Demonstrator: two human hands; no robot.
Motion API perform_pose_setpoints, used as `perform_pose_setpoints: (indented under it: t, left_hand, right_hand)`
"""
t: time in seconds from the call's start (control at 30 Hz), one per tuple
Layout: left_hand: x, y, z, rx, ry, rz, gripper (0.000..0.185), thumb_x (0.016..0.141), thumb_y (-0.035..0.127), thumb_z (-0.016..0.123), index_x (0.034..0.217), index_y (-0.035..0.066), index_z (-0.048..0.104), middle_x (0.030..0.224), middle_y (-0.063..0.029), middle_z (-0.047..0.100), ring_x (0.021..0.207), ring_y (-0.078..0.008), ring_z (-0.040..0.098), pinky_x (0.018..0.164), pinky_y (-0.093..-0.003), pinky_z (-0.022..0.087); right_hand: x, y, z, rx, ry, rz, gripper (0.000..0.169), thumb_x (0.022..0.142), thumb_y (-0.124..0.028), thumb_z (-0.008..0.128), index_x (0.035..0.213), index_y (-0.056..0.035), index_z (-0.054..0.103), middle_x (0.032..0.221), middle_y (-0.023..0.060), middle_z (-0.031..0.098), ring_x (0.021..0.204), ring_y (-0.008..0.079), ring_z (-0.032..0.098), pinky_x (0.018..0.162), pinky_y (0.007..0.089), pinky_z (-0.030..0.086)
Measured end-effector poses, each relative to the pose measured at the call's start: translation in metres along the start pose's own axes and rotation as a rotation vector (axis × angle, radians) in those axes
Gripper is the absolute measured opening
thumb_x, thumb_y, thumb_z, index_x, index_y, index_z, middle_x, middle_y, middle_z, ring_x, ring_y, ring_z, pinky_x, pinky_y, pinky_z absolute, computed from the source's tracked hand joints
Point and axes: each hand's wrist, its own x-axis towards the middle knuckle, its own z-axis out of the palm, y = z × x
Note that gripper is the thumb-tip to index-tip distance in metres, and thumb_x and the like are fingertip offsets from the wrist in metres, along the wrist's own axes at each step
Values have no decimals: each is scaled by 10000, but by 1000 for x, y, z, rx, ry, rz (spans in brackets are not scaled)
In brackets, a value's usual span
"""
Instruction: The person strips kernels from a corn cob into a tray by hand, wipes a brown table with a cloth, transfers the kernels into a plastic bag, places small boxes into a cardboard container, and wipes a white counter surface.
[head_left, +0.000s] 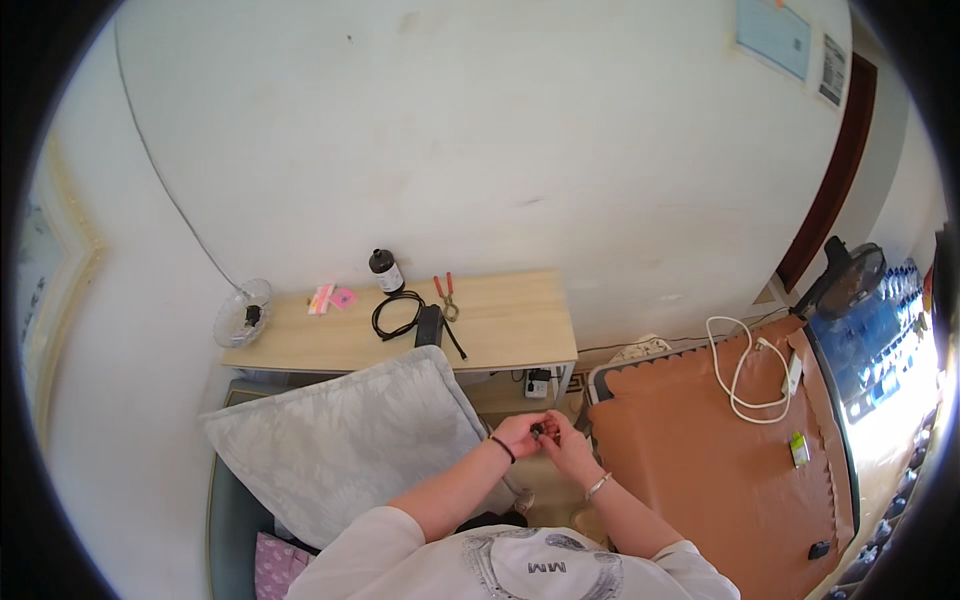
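Observation:
My left hand (520, 435) and my right hand (566, 448) meet in front of my body, with a small dark object (537, 430) between their fingers; its kind cannot be told. A dark band circles my left wrist and a bracelet my right. Beyond them, a wooden-topped desk (517, 322) bears a coiled black cable (380, 324), a black box-shaped device (429, 326), red-handled pliers (448, 298) and a dark bottle (386, 271) with a white label. Two pink packets and a clear glass bowl (244, 315) are at its left part.
A grey cushion or quilt (337, 435) lies at the left, its corner against the desk. On the right, a table with a brown cover (675, 465) holds a white power strip (791, 375) with its cord and a green-and-white packet (799, 450). A fan (851, 281) stands behind.

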Motion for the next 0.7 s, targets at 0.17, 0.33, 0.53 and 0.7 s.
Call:
perform_pose_setpoints:
  t: [0.17,0.33,0.53,0.7]
  left_hand:
    - [54,69,2,138,213,41,116,888,139,545,834,39,571,741,-53,555,685,-180,545,594,-324,470]
    - [125,125,-27,308,457,19,226,906,285,510,854,80,589,691,-30,570,608,-221,553,581,-351,461]
    - [151,146,-6,1745,610,706,262,899,299,465,863,46,521,793,-113,590,723,-298,592,631,-394,473]
    - [152,153,-16,2183,395,883,112,813,192,512,844,87,534,844,-86,585,839,-280,571,708,-406,461]
  right_hand:
    - [91,22,8,-2,103,65,510,826,-120,623,1269,-5,397,928,157,642,810,272,646,736,344,507]
    - [147,58,15,41,77,208,477,850,-156,616,1253,7,421,928,156,642,741,211,649,655,306,513]
    - [180,76,19,-25,71,218,365,871,-127,579,1187,22,477,873,137,648,711,168,652,618,279,511]
    - [187,69,25,15,28,227,289,874,-133,573,1110,30,536,845,132,658,709,171,658,626,276,505]
